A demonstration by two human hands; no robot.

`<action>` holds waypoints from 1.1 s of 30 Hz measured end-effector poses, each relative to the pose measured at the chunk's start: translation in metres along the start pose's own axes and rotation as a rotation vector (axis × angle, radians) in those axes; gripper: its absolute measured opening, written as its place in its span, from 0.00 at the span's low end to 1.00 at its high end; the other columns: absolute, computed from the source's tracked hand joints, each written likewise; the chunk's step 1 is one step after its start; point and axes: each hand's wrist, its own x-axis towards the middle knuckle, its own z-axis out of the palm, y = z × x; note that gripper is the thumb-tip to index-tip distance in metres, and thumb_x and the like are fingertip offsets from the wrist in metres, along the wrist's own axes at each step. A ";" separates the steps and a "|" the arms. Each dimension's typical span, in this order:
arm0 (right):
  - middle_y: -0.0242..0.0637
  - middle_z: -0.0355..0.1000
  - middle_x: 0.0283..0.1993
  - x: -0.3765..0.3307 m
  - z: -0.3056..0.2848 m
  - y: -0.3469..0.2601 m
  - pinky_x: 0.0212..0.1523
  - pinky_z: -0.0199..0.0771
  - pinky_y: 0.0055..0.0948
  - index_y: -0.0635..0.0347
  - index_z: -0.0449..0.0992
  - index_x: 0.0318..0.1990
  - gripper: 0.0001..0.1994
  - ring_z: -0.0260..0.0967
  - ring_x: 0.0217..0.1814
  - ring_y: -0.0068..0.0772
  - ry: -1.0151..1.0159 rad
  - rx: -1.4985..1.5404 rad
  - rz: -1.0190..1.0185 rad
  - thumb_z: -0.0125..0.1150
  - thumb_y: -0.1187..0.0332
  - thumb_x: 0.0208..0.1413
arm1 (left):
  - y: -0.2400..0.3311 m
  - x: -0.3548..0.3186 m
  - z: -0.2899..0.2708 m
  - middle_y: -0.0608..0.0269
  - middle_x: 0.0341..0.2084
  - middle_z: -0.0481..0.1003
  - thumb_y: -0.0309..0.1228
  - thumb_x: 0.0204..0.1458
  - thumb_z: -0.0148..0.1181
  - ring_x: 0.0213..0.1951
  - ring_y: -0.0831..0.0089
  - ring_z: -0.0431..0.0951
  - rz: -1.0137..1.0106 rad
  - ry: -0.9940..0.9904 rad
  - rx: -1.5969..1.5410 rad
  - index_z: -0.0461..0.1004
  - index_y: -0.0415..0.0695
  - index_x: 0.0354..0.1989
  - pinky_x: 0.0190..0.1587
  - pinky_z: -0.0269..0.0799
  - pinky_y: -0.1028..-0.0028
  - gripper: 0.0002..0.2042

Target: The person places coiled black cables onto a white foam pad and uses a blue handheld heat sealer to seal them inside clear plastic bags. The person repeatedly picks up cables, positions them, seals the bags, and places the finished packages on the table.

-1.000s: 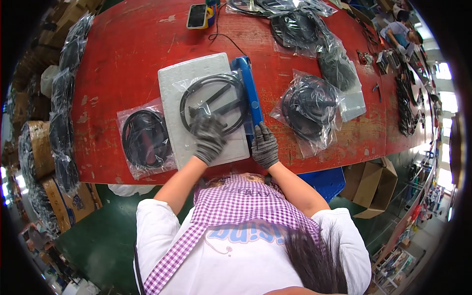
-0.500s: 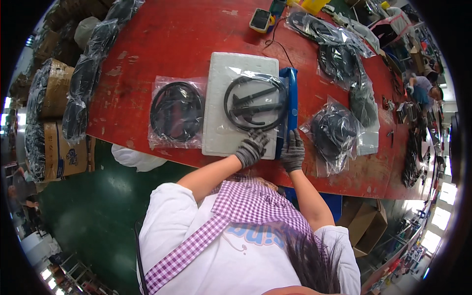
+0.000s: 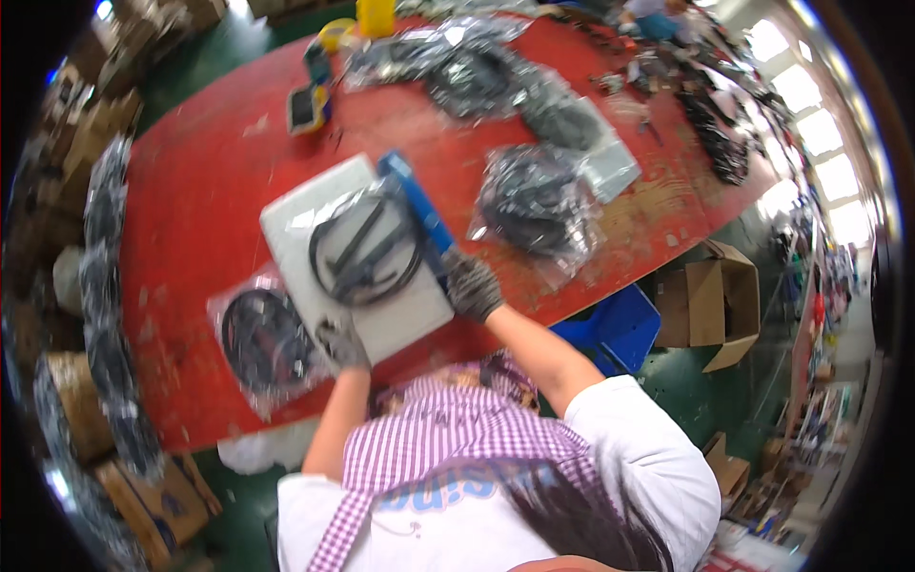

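A long red table (image 3: 210, 181) filled most of the view, curving toward the rim. Stacks of brown cardboard boxes (image 3: 57, 162) stood along its left side, with bagged black cable bundles (image 3: 105, 315) piled on them. An open brown carton (image 3: 710, 305) and a blue crate (image 3: 610, 329) sat on the green floor at the right.

In the middle of the table lay a white rectangular sealing machine (image 3: 357, 257), tilted, with a blue bar (image 3: 419, 210) along its right edge. On its top lay a clear plastic bag holding a coiled black cable (image 3: 365, 250). Just left of the machine, touching its lower corner, lay a second clear bag with a black coil (image 3: 262, 338). To the right, apart from the machine, sat a crumpled bag of black cable (image 3: 529, 205), and more such bags (image 3: 477, 76) were heaped at the far end, near a yellow container (image 3: 375, 14) and a small yellow-edged device (image 3: 307, 107).

The right hand (image 3: 472, 286), gloved in grey, was clenched around the near end of the blue bar. The left hand (image 3: 343, 343), also gloved, rested at the machine's near-left corner, fingers curled onto its edge; whether it pinched the bag there I could not tell.
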 end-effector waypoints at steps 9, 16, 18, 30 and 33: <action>0.47 0.62 0.48 0.011 -0.001 -0.022 0.40 0.66 0.41 0.59 0.62 0.48 0.23 0.64 0.42 0.49 0.027 0.092 0.046 0.51 0.73 0.39 | -0.009 0.100 0.008 0.52 0.29 0.72 0.38 0.43 0.54 0.35 0.65 0.71 -0.264 -0.327 0.131 0.72 0.41 0.37 0.38 0.64 0.72 0.15; 0.47 0.61 0.49 0.013 -0.005 -0.027 0.42 0.64 0.39 0.60 0.62 0.48 0.21 0.62 0.45 0.48 0.014 0.045 0.010 0.50 0.73 0.42 | 0.011 0.113 0.023 0.49 0.35 0.72 0.50 0.41 0.50 0.38 0.59 0.72 -0.146 -0.422 0.641 0.72 0.39 0.36 0.41 0.63 0.68 0.25; 0.48 0.60 0.50 0.012 -0.002 -0.024 0.45 0.63 0.38 0.61 0.61 0.49 0.22 0.61 0.47 0.47 -0.026 0.047 0.011 0.51 0.71 0.44 | 0.011 0.110 0.033 0.47 0.37 0.71 0.49 0.42 0.48 0.40 0.57 0.71 -0.139 -0.344 0.706 0.72 0.40 0.36 0.42 0.64 0.66 0.24; 0.33 0.62 0.50 0.040 -0.092 0.001 0.50 0.59 0.30 0.56 0.63 0.49 0.18 0.60 0.50 0.27 0.054 1.560 1.019 0.49 0.62 0.51 | 0.026 0.060 -0.007 0.55 0.37 0.71 0.26 0.46 0.51 0.37 0.73 0.72 -0.487 -0.869 -0.805 0.63 0.37 0.46 0.38 0.68 0.77 0.17; 0.34 0.66 0.43 -0.003 -0.087 0.020 0.44 0.66 0.34 0.56 0.67 0.45 0.14 0.64 0.43 0.29 -0.053 1.410 1.131 0.51 0.64 0.50 | 0.019 0.042 -0.036 0.55 0.35 0.72 0.24 0.45 0.51 0.35 0.74 0.72 -0.322 -0.776 -0.899 0.66 0.36 0.43 0.36 0.68 0.81 0.15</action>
